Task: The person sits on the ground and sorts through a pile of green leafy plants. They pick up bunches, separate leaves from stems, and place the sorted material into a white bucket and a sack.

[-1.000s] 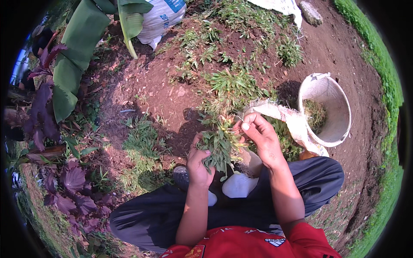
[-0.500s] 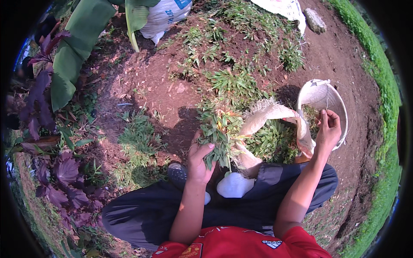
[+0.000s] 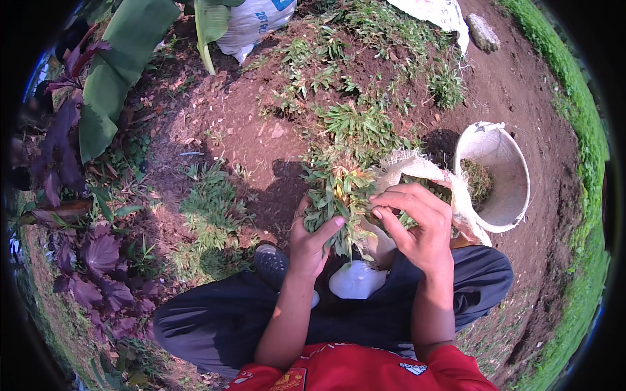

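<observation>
- Bunch [image 3: 329, 225] between the hands, clasped in curled left hand [image 3: 309, 246].
- Right hand [image 3: 422, 228] apart from left, fingers bent toward thumb at bunch's right edge (pinching anything? cannot tell).
- Probably light, soft, floppy; leaves likely easy to tear.
- Best held loosely by gathered stems, not leaf tips.
- Sack [image 3: 462, 203] just beyond right hand, bucket [image 3: 512, 182] farther right.

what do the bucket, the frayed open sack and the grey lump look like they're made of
Bucket: probably plastic, dull and soiled; its wall looks stiff, with a round rim.
Open sack: likely woven plastic, matte; loose threads fray along its edge, though natural fibre is possible.
Grey lump: stone or concrete, rough and matte; its uneven surface fits either.
</observation>
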`<action>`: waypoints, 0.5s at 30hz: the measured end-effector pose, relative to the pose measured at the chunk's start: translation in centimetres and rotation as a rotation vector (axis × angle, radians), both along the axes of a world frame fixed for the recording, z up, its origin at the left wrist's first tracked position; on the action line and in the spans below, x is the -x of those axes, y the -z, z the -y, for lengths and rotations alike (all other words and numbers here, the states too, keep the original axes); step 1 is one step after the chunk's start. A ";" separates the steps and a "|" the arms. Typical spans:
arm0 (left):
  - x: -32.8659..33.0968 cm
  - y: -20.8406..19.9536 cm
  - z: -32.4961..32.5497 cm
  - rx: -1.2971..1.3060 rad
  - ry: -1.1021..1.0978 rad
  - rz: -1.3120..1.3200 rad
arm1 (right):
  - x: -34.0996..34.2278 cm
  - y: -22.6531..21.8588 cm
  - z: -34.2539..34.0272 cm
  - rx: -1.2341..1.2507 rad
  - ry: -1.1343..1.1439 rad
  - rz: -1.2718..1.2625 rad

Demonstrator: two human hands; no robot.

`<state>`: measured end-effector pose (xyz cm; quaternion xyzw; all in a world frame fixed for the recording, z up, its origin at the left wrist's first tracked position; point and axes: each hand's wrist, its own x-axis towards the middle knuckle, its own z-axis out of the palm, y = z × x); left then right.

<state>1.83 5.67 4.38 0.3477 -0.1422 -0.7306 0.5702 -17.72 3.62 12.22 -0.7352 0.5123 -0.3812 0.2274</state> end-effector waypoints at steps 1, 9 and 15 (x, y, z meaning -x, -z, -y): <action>0.0 0.0 0.0 0.017 0.009 0.018 | -1.4 0.0 0.0 -0.067 -0.037 -0.016; 0.2 0.4 -0.1 -0.011 0.041 0.070 | -1.5 2.4 1.4 -0.078 -0.080 -0.035; 0.3 0.3 0.2 -0.056 0.011 0.067 | -0.3 3.3 1.2 -0.410 0.180 0.237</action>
